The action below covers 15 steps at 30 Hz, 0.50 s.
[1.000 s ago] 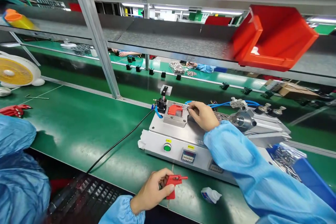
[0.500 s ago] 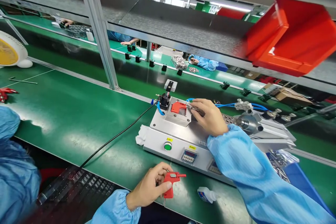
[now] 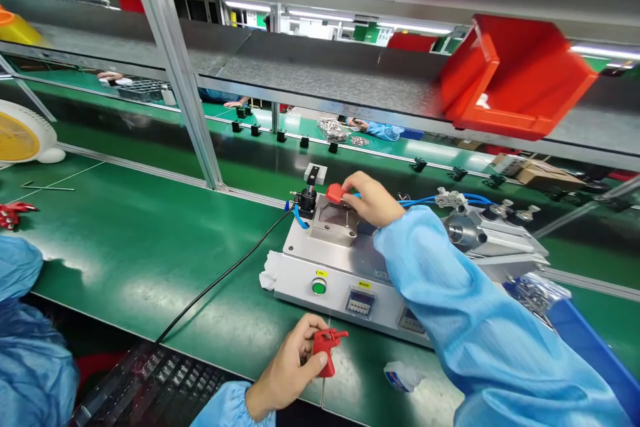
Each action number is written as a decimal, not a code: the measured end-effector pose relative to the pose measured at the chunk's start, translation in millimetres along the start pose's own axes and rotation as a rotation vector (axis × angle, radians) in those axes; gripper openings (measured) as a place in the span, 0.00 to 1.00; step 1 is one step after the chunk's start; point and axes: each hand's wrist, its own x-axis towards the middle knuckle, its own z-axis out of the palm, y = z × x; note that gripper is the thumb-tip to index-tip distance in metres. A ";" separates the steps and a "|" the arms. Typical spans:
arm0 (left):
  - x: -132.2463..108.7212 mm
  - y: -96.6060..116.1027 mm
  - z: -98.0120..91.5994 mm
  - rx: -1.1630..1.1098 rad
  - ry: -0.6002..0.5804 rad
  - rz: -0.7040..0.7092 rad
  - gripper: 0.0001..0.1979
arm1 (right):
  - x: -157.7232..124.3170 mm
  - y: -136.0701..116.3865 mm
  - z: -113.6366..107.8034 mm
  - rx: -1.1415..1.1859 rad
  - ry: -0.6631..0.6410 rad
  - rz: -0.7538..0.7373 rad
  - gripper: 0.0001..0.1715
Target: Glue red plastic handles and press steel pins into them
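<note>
My left hand (image 3: 293,363) is closed on a red pistol-shaped plastic part (image 3: 326,351) above the front edge of the green bench. Over the metal fixture block (image 3: 334,232), my right hand (image 3: 374,199) pinches a second red plastic part (image 3: 335,193), partly hidden by the fingers. That part is raised off the block, whose recess shows below it. The block sits on a silver bench machine (image 3: 345,259) with a green button (image 3: 319,286) and small counters on its front. Behind the block stands a black clamp (image 3: 307,199) with a light pad on top.
A small white bottle (image 3: 403,377) lies near the bench's front. At right are a metal cylinder assembly (image 3: 480,233) and a blue bin (image 3: 583,340) with metal parts. A red bin (image 3: 520,80) sits on the shelf above. A co-worker's blue sleeve (image 3: 30,333) is at left.
My right hand has lifted the red part out of the fixture block; the thin tool seen in its fingers before no longer shows. My left hand keeps its part, slightly turned. The view has shifted.
</note>
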 end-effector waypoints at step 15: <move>-2.3 37.7 4.8 0.436 0.052 0.156 0.17 | -163.9 12.9 -4.3 0.123 0.048 0.069 0.10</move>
